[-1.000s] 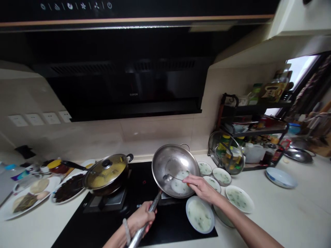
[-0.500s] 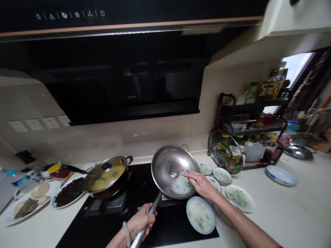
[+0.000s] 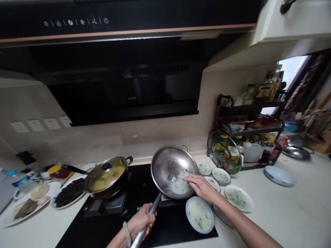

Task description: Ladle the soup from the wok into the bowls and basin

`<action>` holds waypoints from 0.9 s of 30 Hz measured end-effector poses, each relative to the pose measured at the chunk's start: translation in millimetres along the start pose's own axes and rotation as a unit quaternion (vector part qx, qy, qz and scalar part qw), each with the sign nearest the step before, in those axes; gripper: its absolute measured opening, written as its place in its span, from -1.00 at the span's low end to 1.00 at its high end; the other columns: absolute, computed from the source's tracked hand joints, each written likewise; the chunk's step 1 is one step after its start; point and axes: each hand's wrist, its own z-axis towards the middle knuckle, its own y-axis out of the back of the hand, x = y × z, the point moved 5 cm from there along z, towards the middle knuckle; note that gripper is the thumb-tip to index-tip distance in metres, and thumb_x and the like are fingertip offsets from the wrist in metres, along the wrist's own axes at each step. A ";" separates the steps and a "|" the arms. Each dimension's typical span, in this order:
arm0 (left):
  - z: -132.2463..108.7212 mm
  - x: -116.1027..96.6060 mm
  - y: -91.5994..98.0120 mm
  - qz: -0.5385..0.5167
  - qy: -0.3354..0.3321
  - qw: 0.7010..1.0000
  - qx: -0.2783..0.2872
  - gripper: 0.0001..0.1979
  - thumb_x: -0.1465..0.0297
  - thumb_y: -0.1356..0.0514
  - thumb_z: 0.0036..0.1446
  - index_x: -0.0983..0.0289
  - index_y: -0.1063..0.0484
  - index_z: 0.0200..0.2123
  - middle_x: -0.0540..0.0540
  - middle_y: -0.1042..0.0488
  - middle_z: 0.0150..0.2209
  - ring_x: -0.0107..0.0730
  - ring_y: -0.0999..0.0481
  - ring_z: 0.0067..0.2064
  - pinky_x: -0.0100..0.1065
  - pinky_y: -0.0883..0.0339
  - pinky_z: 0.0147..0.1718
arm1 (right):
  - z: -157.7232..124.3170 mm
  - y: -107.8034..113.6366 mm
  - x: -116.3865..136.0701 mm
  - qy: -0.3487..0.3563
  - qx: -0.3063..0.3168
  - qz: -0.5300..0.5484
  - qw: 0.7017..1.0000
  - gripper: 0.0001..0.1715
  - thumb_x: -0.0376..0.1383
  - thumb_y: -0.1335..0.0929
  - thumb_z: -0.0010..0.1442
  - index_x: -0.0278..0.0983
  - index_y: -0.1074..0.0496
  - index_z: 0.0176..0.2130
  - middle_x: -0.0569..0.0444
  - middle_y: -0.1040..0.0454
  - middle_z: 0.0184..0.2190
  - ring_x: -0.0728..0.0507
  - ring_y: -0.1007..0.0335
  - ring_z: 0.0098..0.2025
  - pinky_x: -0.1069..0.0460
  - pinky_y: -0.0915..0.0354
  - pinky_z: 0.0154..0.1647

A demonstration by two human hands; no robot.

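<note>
My left hand (image 3: 144,218) is wrapped around the long metal handle of a wok (image 3: 162,165), which is tilted over the hob. A little whitish soup with green bits (image 3: 178,187) lies in the wok's lower right part. Inside the rim, my right hand (image 3: 198,186) is closed on a thin spoon (image 3: 179,178) with an orange-red bit at the grip; its bowl end is hard to make out. Just below the wok's right side sits an oval bowl of soup (image 3: 200,215). Several more soup bowls (image 3: 239,198) stand to the right, partly behind my right forearm.
A lidded pan of yellow food (image 3: 107,175) stands on the left burner. Plates of dark food (image 3: 69,193) and flat cakes (image 3: 33,199) lie farther left. At the right are a glass lid (image 3: 223,151), a spice rack (image 3: 250,132) and a blue-white plate (image 3: 279,175). The range hood (image 3: 124,93) hangs above.
My right hand has shifted slightly left and down inside the wok with the spoon. The soup has spread toward the wok's middle. My left hand keeps its grip; the whole view has shifted slightly.
</note>
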 end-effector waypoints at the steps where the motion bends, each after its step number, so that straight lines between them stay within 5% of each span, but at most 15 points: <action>1: -0.7 -0.2 0.1 -0.004 0.001 1.000 -0.002 -0.79 0.50 -0.11 -0.18 0.24 -0.20 -0.38 -0.14 -0.23 -0.74 -0.60 -0.12 -0.79 -0.59 0.05 -0.87 | -6.2 5.1 -0.8 -0.008 -0.005 0.002 1.000 -0.64 -0.35 -0.16 0.26 -0.20 -0.47 -0.11 0.02 -0.45 -0.35 -0.11 -0.39 -0.31 0.02 -0.31 -0.27; 9: 0.1 1.2 -2.2 -0.011 0.004 1.000 -0.006 -0.79 0.52 -0.11 -0.19 0.24 -0.19 -0.39 -0.16 -0.22 -0.75 -0.61 -0.12 -0.80 -0.60 0.07 -0.86 | -20.8 20.3 -52.6 -0.064 -0.140 -0.029 0.988 -0.61 -0.37 -0.15 0.22 -0.26 -0.47 -0.10 -0.07 -0.48 -0.23 -0.17 -0.41 -0.17 -0.08 -0.33 -0.14; 15: -2.8 0.0 -5.0 -0.002 0.005 1.000 -0.010 -0.78 0.52 -0.11 -0.20 0.24 -0.19 -0.39 -0.15 -0.23 -0.75 -0.60 -0.14 -0.80 -0.60 0.06 -0.85 | -45.0 13.7 -48.3 -0.094 -0.128 -0.021 0.987 -0.62 -0.33 -0.15 0.22 -0.23 -0.48 -0.13 -0.06 -0.50 -0.20 -0.17 -0.43 -0.15 -0.07 -0.33 -0.12; 23: -7.3 -5.8 -10.2 0.005 -0.009 1.000 -0.005 -0.77 0.53 -0.07 -0.24 0.23 -0.18 -0.41 -0.15 -0.22 -0.76 -0.57 -0.14 -0.79 -0.58 0.06 -0.87 | -71.2 25.2 -55.5 -0.139 -0.222 -0.004 0.965 -0.66 -0.24 -0.18 0.20 -0.25 -0.46 -0.16 -0.05 -0.51 -0.22 -0.19 -0.43 -0.17 -0.08 -0.32 -0.12; 27: -7.4 -4.7 -11.7 0.011 -0.007 1.000 -0.012 -0.75 0.52 -0.05 -0.26 0.23 -0.18 -0.39 -0.16 -0.21 -0.76 -0.59 -0.11 -0.80 -0.58 0.06 -0.87 | -79.8 16.3 -62.0 -0.221 -0.238 0.062 0.944 -0.66 -0.16 -0.19 0.17 -0.27 -0.41 -0.18 -0.01 -0.52 -0.41 -0.17 -0.47 -0.39 -0.05 -0.38 -0.33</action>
